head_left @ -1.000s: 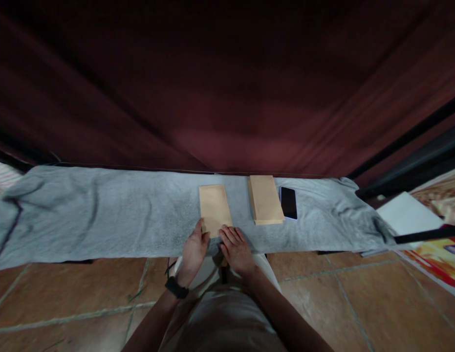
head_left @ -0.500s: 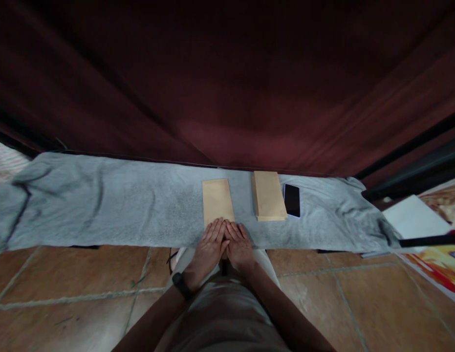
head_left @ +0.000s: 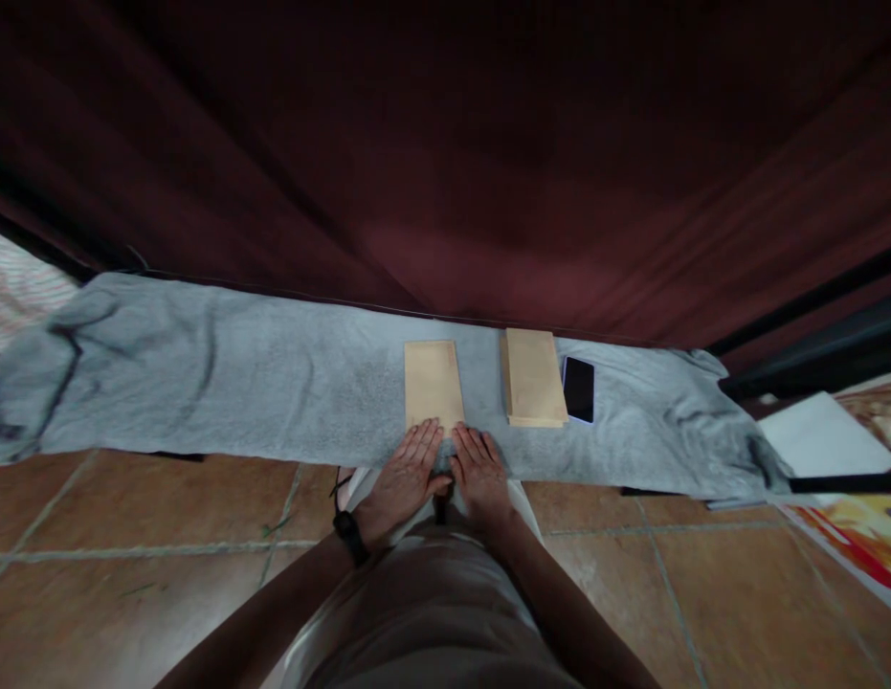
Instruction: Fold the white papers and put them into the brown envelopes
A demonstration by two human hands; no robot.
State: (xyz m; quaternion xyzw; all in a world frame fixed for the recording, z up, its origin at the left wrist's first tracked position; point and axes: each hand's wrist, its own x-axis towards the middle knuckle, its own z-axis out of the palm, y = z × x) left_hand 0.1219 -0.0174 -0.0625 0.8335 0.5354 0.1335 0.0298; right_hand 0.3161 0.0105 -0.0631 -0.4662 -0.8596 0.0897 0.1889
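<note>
Our left hand (head_left: 406, 476) and right hand (head_left: 479, 472) lie flat and open, gripping nothing, fingertips on the envelope's (head_left: 434, 384) near end. Its long axis runs straight away from us, and both hands are equally near.

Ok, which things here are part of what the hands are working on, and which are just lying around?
In hand:
- left hand and right hand, flat at the single envelope's near end
- grey towel beneath

Lying about:
- envelope stack
- phone
- white sheet
</note>
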